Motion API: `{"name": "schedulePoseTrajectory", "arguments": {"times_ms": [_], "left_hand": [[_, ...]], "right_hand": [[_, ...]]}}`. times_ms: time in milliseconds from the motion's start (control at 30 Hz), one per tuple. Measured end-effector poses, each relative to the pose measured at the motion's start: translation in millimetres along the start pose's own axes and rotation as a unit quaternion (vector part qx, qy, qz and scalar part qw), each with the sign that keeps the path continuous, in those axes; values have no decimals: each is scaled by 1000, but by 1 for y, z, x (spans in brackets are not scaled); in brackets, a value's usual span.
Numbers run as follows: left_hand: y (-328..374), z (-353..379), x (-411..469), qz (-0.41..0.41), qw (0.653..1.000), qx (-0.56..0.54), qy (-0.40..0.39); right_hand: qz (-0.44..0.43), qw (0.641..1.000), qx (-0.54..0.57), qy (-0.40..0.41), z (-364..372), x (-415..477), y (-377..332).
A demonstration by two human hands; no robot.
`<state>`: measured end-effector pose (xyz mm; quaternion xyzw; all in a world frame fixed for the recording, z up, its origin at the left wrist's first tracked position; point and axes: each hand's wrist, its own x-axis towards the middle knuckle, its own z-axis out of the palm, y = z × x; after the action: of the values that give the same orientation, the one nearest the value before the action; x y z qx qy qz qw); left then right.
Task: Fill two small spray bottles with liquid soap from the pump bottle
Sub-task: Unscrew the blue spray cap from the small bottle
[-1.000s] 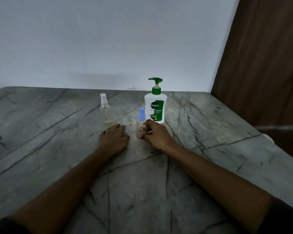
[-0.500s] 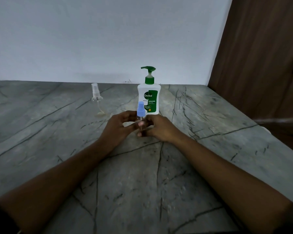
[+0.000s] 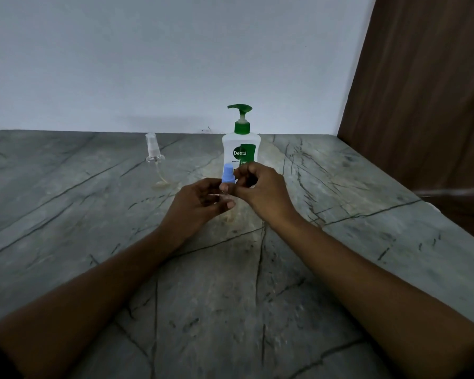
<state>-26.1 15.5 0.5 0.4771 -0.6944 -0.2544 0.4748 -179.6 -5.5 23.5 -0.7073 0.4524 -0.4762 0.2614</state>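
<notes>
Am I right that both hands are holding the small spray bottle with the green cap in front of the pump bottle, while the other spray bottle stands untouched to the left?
Not quite: the head view shows the cap is blue, not green. The left hand and right hand hold the blue-capped spray bottle in front of the pump bottle; the clear spray bottle stands untouched.

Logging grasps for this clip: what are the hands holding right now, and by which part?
Both hold the blue-capped spray bottle: left hand around its clear body, right hand pinching just below the cap.
</notes>
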Motion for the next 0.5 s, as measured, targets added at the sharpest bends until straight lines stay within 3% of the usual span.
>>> {"name": "schedulePoseTrajectory", "arguments": {"times_ms": [500], "left_hand": [[3, 10, 1, -30, 999, -2, 20]], "right_hand": [[-12, 998, -65, 18, 1, 2, -3]]}}
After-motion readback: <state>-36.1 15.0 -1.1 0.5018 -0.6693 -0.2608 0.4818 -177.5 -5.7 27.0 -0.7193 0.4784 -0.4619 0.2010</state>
